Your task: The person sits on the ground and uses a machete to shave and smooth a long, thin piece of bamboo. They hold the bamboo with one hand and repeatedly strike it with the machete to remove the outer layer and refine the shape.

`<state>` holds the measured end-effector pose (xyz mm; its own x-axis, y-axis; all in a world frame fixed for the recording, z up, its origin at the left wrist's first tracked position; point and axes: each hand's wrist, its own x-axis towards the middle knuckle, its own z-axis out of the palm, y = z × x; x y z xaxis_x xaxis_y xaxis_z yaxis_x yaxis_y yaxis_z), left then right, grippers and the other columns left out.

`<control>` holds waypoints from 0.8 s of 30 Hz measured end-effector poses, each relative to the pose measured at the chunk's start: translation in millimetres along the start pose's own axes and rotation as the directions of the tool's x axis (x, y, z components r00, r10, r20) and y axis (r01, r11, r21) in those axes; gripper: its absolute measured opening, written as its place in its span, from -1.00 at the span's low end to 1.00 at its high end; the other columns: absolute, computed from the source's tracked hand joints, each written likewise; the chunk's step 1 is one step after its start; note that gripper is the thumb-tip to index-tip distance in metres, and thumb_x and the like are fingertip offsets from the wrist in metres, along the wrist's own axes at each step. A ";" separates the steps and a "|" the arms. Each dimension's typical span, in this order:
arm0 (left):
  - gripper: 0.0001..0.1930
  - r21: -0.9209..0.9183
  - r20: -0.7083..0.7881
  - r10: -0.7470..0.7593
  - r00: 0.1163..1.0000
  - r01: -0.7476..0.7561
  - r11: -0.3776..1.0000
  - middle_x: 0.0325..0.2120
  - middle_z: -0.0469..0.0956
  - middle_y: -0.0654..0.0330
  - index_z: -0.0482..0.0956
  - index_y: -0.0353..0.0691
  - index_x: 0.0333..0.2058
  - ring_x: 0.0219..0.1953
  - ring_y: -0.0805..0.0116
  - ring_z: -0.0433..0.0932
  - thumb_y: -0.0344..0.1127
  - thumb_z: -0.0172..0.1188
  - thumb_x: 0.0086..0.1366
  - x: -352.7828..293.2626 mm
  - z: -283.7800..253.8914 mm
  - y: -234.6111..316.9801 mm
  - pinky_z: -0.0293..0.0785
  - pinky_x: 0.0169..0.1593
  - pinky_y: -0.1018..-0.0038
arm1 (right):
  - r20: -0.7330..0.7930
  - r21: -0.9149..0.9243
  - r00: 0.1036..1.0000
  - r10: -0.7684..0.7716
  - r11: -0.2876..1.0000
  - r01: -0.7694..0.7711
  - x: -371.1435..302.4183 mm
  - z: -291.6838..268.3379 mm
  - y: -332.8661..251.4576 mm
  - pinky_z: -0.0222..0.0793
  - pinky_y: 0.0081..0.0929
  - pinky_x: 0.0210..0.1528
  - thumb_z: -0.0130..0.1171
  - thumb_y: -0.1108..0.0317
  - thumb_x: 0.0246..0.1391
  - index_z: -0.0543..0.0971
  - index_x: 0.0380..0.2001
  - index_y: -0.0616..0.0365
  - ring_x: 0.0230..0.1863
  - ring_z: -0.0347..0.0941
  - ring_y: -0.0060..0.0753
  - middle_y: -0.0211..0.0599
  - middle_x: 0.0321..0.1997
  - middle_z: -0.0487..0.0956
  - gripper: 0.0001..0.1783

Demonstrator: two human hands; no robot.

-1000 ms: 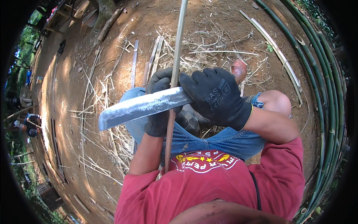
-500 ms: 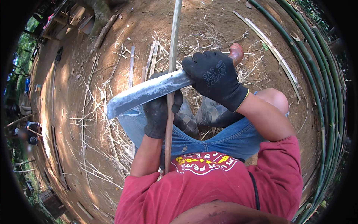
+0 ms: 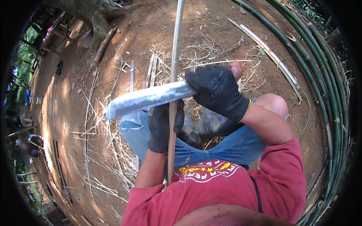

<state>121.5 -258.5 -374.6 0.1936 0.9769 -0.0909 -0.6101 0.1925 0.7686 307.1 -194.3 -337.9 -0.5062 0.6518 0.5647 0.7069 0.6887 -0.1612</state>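
My left hand, in a black glove, is closed around a long, narrow bamboo strip. The strip runs from my chest, up past the glove and out at the top of the view. My right hand, gloved in black too, grips a machete by its handle, whose reddish-brown end sticks out beyond the fist. The broad grey blade lies across the strip just above my left hand, its tip pointing left. Whether its edge bites into the strip cannot be made out. Part of my left fingers is hidden behind strip and blade.
Thin shavings litter the brown soil around my boots. Cut strips lie ahead to the right. Long green bamboo poles line the right side. A tree trunk and a short log are far left.
My right hand and the machete have come slightly nearer my body along the strip. The blade has tilted and now catches more light. My left hand keeps its hold.
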 end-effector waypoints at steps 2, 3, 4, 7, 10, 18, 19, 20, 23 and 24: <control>-0.46 0.095 -0.080 0.093 0.992 -0.085 0.992 -0.53 0.48 0.20 0.30 -0.40 0.18 -0.80 0.63 0.26 -0.01 -0.14 0.50 0.1 9.6 0.1 0.05 -0.79 0.69 | 0.094 -0.043 0.993 -0.073 0.996 0.078 -6.4 -0.2 -25.6 0.41 -0.23 -0.41 0.19 0.23 -0.08 0.52 -0.44 -0.03 -0.49 0.54 -0.26 -0.37 -0.57 0.50 -0.87; -0.45 0.115 -0.115 0.095 0.989 -0.082 0.990 -0.53 0.49 0.20 0.28 -0.40 0.21 -0.81 0.64 0.25 -0.02 -0.12 0.49 0.6 9.6 -0.3 0.04 -0.80 0.69 | 0.136 -0.065 0.986 -0.094 0.993 0.103 -8.7 2.0 -29.9 0.40 -0.24 -0.41 0.18 0.22 -0.08 0.53 -0.44 -0.04 -0.49 0.54 -0.28 -0.39 -0.57 0.50 -0.87; -0.46 0.111 -0.115 0.100 0.988 -0.087 0.990 -0.54 0.50 0.17 0.28 -0.38 0.23 -0.79 0.63 0.27 -0.04 -0.10 0.49 0.8 6.2 -0.6 0.07 -0.77 0.69 | 0.092 -0.052 0.992 -0.089 0.994 0.094 -7.1 3.3 -27.1 0.40 -0.24 -0.41 0.18 0.22 -0.08 0.52 -0.44 -0.04 -0.49 0.54 -0.27 -0.38 -0.57 0.50 -0.88; -0.47 0.164 -0.087 0.137 0.987 -0.121 0.979 -0.54 0.50 0.19 0.30 -0.36 0.22 -0.78 0.61 0.28 -0.04 -0.09 0.49 -3.1 4.4 -1.5 0.12 -0.73 0.69 | 0.016 -0.025 0.998 -0.055 0.998 0.056 -2.1 7.5 -15.9 0.39 -0.24 -0.38 0.21 0.22 -0.12 0.52 -0.43 -0.04 -0.47 0.53 -0.26 -0.36 -0.55 0.49 -0.84; -0.50 0.206 -0.062 0.129 0.990 -0.113 0.972 -0.55 0.47 0.21 0.31 -0.34 0.21 -0.76 0.60 0.28 -0.06 -0.13 0.51 0.4 2.2 2.5 0.13 -0.69 0.70 | 0.031 -0.083 0.999 -0.016 0.996 0.018 5.2 12.5 -5.4 0.41 -0.21 -0.34 0.27 0.23 -0.20 0.51 -0.37 -0.02 -0.41 0.53 -0.21 -0.35 -0.49 0.48 -0.75; -0.50 0.121 -0.032 0.062 0.998 -0.058 0.991 -0.42 0.42 0.28 0.23 -0.38 0.25 -0.73 0.68 0.26 -0.10 -0.15 0.53 4.2 7.6 3.5 0.13 -0.72 0.75 | -0.176 -0.174 0.971 0.160 0.966 -0.191 29.1 19.0 68.8 0.43 -0.14 -0.36 0.19 0.30 -0.09 0.53 -0.44 0.00 -0.43 0.56 -0.09 -0.22 -0.53 0.54 -0.90; -0.49 0.103 -0.003 0.074 0.997 -0.073 0.992 -0.42 0.41 0.29 0.22 -0.38 0.25 -0.73 0.69 0.26 -0.11 -0.15 0.53 5.2 5.3 3.1 0.12 -0.72 0.75 | -0.181 -0.184 0.973 0.145 0.967 -0.178 31.8 22.1 68.8 0.45 -0.16 -0.39 0.16 0.30 -0.06 0.52 -0.45 -0.01 -0.45 0.57 -0.12 -0.23 -0.54 0.55 -0.93; -0.48 0.199 -0.035 0.065 0.997 -0.057 0.978 -0.41 0.41 0.29 0.19 -0.39 0.27 -0.74 0.69 0.26 -0.10 -0.14 0.53 5.8 6.7 6.9 0.12 -0.72 0.76 | -0.188 -0.189 0.972 0.139 0.966 -0.174 32.4 25.4 68.5 0.47 -0.17 -0.42 0.12 0.31 -0.03 0.52 -0.47 -0.02 -0.48 0.58 -0.16 -0.25 -0.56 0.55 -0.95; -0.50 0.116 -0.024 0.028 0.999 -0.025 0.993 -0.43 0.41 0.30 0.20 -0.39 0.26 -0.74 0.69 0.24 -0.12 -0.16 0.53 4.9 8.9 -0.6 0.13 -0.72 0.76 | -0.211 -0.221 0.952 0.223 0.937 -0.269 31.2 24.1 88.2 0.48 -0.19 -0.41 0.09 0.33 0.00 0.52 -0.47 -0.03 -0.46 0.59 -0.16 -0.23 -0.54 0.57 -0.96; -0.50 0.138 -0.032 0.025 0.999 -0.020 0.990 -0.46 0.40 0.30 0.24 -0.39 0.24 -0.75 0.69 0.24 -0.11 -0.17 0.53 1.6 15.1 -2.6 0.14 -0.72 0.76 | -0.258 -0.256 0.930 0.264 0.909 -0.329 31.1 28.5 106.7 0.49 -0.14 -0.37 0.03 0.30 0.06 0.55 -0.44 -0.05 -0.42 0.60 -0.14 -0.21 -0.50 0.60 -0.89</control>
<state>135.0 -258.8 -367.1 0.1541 0.9838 -0.0921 -0.5020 0.1583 0.8503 352.7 -91.5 -360.6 -0.1569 0.7056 0.6911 0.9355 0.3304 -0.1249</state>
